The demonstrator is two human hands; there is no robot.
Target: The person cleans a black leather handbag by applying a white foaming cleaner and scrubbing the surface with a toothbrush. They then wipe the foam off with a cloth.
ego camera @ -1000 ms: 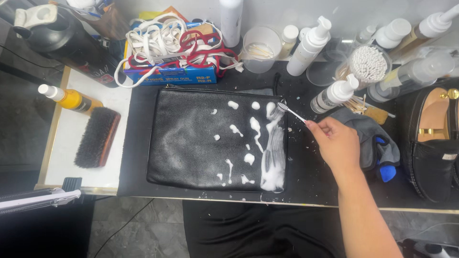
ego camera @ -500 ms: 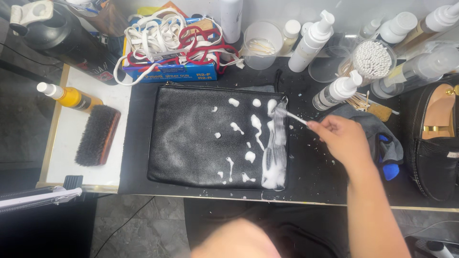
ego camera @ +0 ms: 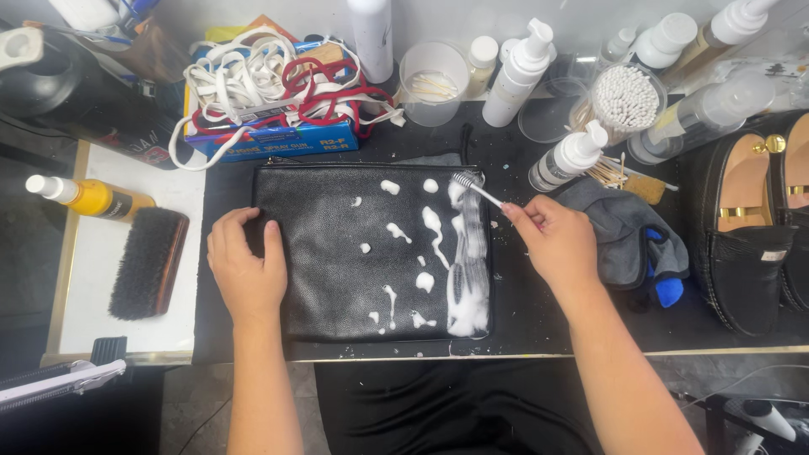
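Your left hand (ego camera: 246, 271) lies flat, fingers spread, on the left end of the black leather pouch (ego camera: 337, 253), pinning it to the dark worktop (ego camera: 539, 324). The pouch sits at centre frame, long side horizontal, its surface dotted with blobs of white foam (ego camera: 433, 226); a dense foam streak (ego camera: 468, 286) runs top to bottom along its right edge. Your right hand (ego camera: 556, 244), right of centre, pinches the handle of a small white brush (ego camera: 476, 190) between thumb and fingertips; the brush head touches the pouch at its upper right corner, at the top of the streak. Just right of that hand lies a crumpled grey cloth (ego camera: 619, 232) with a blue piece (ego camera: 668, 291) at its lower edge. Far right: a black loafer (ego camera: 742, 244) fitted with a wooden shoe tree. Along the top of the frame stand white pump bottles (ego camera: 518, 72), a clear cup (ego camera: 432, 84) and a jar of cotton swabs (ego camera: 625, 99). Upper left: a blue box (ego camera: 270, 139) heaped with white and red laces (ego camera: 270, 80). At left, on a white board (ego camera: 93, 253), a dark bristle brush (ego camera: 147, 263) lies below a yellow bottle (ego camera: 88, 195).
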